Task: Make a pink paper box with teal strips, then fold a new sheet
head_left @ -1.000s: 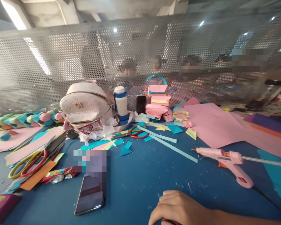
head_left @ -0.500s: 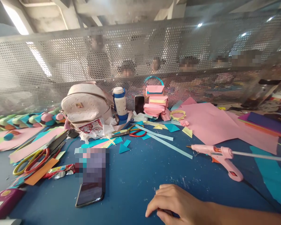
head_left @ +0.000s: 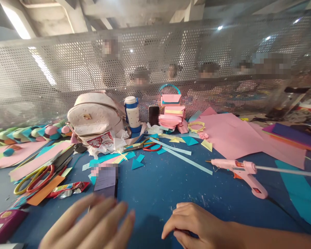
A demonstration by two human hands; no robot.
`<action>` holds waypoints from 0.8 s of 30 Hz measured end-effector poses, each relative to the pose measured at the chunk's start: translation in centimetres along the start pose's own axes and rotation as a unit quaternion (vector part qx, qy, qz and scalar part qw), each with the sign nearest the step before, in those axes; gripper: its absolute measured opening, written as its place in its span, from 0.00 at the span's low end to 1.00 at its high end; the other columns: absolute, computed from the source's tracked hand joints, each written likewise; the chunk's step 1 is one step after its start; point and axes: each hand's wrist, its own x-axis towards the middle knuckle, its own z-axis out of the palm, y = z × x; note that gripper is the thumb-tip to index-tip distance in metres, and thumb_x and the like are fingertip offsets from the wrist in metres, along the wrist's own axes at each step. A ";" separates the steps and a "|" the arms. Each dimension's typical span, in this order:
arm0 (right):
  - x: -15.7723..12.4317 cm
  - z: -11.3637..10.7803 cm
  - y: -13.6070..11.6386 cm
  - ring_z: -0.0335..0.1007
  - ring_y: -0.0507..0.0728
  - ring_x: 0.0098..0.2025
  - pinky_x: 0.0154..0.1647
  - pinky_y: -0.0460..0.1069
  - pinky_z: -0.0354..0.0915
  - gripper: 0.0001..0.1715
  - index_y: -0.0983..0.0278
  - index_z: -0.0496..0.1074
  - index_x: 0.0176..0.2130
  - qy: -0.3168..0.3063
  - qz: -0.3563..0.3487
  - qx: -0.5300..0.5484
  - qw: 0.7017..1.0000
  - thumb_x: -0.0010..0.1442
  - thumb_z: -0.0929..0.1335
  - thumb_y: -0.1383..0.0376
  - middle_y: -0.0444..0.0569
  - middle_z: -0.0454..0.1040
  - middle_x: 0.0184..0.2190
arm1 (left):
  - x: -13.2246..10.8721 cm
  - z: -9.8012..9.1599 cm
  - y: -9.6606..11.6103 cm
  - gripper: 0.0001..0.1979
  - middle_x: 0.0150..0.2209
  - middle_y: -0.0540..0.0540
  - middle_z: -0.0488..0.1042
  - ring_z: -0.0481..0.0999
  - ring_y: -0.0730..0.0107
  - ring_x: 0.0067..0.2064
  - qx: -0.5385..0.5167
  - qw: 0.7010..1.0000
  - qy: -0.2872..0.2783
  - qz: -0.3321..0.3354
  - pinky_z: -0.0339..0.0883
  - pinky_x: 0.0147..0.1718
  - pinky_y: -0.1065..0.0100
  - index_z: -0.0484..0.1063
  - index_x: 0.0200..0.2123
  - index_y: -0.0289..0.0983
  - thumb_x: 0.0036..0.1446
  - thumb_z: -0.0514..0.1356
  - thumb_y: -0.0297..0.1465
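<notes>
My left hand (head_left: 90, 223) is raised at the lower left, above a phone (head_left: 105, 180) that lies on the blue table. Its fingers are apart and slightly blurred by motion, with nothing seen in them. It hides the phone's lower end. My right hand (head_left: 194, 223) rests on the table at the lower middle, fingers loosely bent and thumb apart from them. I see nothing held there, though the space beneath the palm is partly hidden. To the right of it lies a pink glue gun (head_left: 242, 171) with a clear glue stick in its back.
At the back stand a backpack (head_left: 93, 112), a bottle (head_left: 132, 116) and a folded pink paper construction (head_left: 172, 116). Scissors (head_left: 40, 178) and a candy wrapper (head_left: 71, 189) lie left. Pink paper sheets (head_left: 230, 135) cover the back right. A perforated metal screen (head_left: 75, 69) runs behind.
My left hand has come into view from below and now hovers over the phone's lower part. My right hand stays nearly where it was on the table.
</notes>
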 end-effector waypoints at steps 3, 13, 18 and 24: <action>-0.3 0.0 -0.2 0.71 0.55 0.35 0.48 0.50 0.62 0.17 0.61 0.74 0.48 0.001 -0.005 -0.012 1.000 0.65 0.60 0.68 0.46 0.77 0.31 | 3.8 1.2 -0.1 0.18 0.44 0.43 0.79 0.77 0.65 0.43 -0.015 0.998 -0.040 0.042 0.72 0.44 0.66 0.72 0.51 0.35 0.64 0.47 0.21; -4.8 -0.9 -0.6 0.73 0.56 0.46 0.54 0.52 0.62 0.18 0.56 0.74 0.49 -0.018 0.070 -0.021 0.997 0.64 0.62 0.71 0.45 0.78 0.42 | 4.9 5.3 1.6 0.16 0.41 0.43 0.79 0.77 0.63 0.35 -0.060 0.989 -0.106 0.083 0.72 0.34 0.63 0.71 0.47 0.33 0.62 0.47 0.20; -5.4 -0.7 0.4 0.73 0.55 0.41 0.49 0.50 0.65 0.18 0.57 0.74 0.46 0.021 0.070 -0.005 0.997 0.66 0.60 0.70 0.46 0.77 0.38 | 3.7 5.3 -0.7 0.14 0.39 0.45 0.78 0.78 0.64 0.36 -0.028 0.993 -0.113 -0.022 0.72 0.34 0.64 0.69 0.48 0.38 0.66 0.47 0.23; -5.2 -0.5 0.6 0.72 0.54 0.41 0.53 0.50 0.64 0.17 0.56 0.74 0.44 0.024 0.064 0.003 0.998 0.66 0.60 0.70 0.45 0.77 0.37 | 0.1 4.2 -6.5 0.17 0.47 0.44 0.79 0.79 0.60 0.49 0.037 0.971 -0.067 -0.227 0.73 0.44 0.64 0.61 0.58 0.39 0.70 0.45 0.35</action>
